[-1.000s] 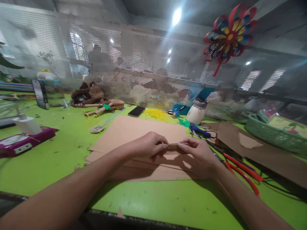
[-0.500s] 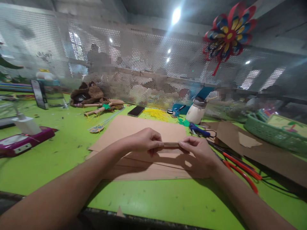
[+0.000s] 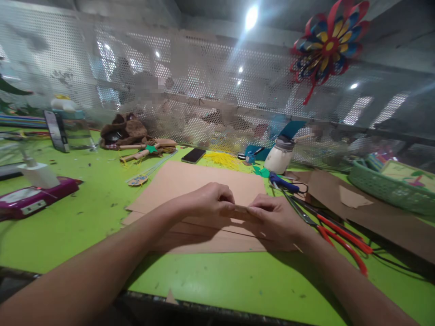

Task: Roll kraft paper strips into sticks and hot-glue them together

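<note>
My left hand [image 3: 208, 201] and my right hand [image 3: 272, 216] meet over a stack of brown cardboard sheets [image 3: 190, 181] on the green table [image 3: 68, 226]. Both hands pinch a small brown cardboard piece [image 3: 240, 208] between thumb and fingers, one at each end. Only a short strip of the piece shows between the fingertips. The hands sit close together, just above the top sheet.
Red-handled scissors [image 3: 340, 240] and blue-handled scissors [image 3: 283, 183] lie to the right. A white jar [image 3: 279, 157], a black phone [image 3: 193, 155], yellow shreds [image 3: 222, 160], a green basket [image 3: 390, 190] and a magenta device [image 3: 30, 197] stand around. A perforated screen [image 3: 204, 90] backs the table; a paper pinwheel [image 3: 328, 43] hangs on it.
My hands have moved closer together along the small cardboard piece, so less of it shows between them. They have also dropped slightly toward the sheets.
</note>
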`<state>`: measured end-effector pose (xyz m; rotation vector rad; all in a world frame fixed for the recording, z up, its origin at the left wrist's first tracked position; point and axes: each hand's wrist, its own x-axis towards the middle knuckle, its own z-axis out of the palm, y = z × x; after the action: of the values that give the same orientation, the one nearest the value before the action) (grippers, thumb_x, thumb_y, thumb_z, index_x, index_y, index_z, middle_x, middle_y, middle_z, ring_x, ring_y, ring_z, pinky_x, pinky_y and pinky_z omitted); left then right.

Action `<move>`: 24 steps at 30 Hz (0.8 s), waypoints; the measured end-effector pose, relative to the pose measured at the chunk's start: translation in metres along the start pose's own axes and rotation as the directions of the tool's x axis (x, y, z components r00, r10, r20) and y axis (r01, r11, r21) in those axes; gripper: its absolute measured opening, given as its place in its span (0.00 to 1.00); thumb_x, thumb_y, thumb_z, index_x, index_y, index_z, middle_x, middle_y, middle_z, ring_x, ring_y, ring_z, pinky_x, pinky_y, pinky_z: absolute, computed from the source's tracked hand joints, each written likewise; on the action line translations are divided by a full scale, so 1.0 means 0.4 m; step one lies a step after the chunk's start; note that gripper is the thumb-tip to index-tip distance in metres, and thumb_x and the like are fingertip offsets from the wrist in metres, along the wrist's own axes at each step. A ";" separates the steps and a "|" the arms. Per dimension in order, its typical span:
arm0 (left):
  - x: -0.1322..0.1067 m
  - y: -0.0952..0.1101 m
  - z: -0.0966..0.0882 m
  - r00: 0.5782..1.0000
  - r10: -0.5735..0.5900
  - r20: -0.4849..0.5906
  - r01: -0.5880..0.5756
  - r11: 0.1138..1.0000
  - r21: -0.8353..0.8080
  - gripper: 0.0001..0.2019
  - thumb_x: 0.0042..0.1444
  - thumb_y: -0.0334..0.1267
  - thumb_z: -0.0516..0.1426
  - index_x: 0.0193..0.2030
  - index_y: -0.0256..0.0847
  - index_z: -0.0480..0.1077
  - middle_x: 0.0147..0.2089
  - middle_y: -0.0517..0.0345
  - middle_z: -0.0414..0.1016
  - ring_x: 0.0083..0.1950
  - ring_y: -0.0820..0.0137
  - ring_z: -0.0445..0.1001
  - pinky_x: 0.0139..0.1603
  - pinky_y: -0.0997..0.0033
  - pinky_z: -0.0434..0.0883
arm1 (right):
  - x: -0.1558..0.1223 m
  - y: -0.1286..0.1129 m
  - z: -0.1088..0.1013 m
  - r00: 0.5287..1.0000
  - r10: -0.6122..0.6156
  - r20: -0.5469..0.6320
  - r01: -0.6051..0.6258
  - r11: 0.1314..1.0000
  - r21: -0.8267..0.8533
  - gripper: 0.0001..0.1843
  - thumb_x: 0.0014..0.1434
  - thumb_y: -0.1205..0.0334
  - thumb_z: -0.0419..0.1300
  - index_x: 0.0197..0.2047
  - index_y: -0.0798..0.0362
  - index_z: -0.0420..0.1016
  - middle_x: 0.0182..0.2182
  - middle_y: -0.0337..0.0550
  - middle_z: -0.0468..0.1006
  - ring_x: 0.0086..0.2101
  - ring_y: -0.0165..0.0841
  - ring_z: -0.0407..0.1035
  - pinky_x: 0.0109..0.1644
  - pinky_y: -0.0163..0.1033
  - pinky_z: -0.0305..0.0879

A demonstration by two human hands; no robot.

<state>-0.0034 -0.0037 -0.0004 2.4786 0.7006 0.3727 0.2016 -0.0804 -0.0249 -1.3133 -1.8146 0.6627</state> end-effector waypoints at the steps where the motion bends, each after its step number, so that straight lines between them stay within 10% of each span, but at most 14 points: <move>1: 0.001 -0.004 -0.001 1.000 -0.016 0.012 0.017 1.000 -0.016 0.10 0.53 0.38 0.53 0.35 0.37 0.73 0.32 0.56 0.74 0.31 0.72 0.68 0.29 0.76 0.60 | 0.000 0.000 0.000 1.000 0.017 -0.005 -0.017 1.000 0.000 0.09 0.53 0.60 0.60 0.27 0.54 0.78 0.25 0.41 0.72 0.29 0.33 0.65 0.31 0.35 0.60; 10: -0.003 -0.012 -0.031 0.994 -0.026 0.103 0.035 0.996 -0.084 0.10 0.53 0.40 0.53 0.29 0.36 0.72 0.27 0.59 0.73 0.27 0.75 0.65 0.28 0.76 0.58 | 0.002 -0.014 -0.009 0.977 0.212 0.035 -0.215 0.966 0.145 0.13 0.49 0.55 0.63 0.21 0.56 0.75 0.16 0.37 0.69 0.20 0.28 0.60 0.23 0.33 0.54; 16: 0.000 -0.038 -0.033 0.992 0.010 0.129 0.036 0.938 -0.346 0.12 0.53 0.44 0.55 0.29 0.37 0.70 0.26 0.61 0.69 0.29 0.74 0.64 0.32 0.74 0.59 | -0.002 0.005 -0.032 0.959 0.283 0.018 -0.246 0.797 0.551 0.16 0.45 0.51 0.67 0.33 0.54 0.80 0.30 0.44 0.78 0.31 0.33 0.69 0.35 0.37 0.64; 24: -0.004 -0.018 -0.024 0.989 0.016 0.148 0.072 0.819 -0.569 0.12 0.55 0.44 0.55 0.27 0.37 0.67 0.23 0.64 0.63 0.26 0.76 0.59 0.32 0.73 0.58 | -0.016 -0.021 -0.051 0.963 0.270 0.015 -0.219 0.745 0.631 0.25 0.52 0.40 0.56 0.41 0.51 0.79 0.32 0.47 0.80 0.33 0.40 0.72 0.35 0.42 0.68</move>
<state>-0.0114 0.0047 0.0031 1.8921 0.4718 0.3269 0.2153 -0.0899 -0.0089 -1.0877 -1.1868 1.2230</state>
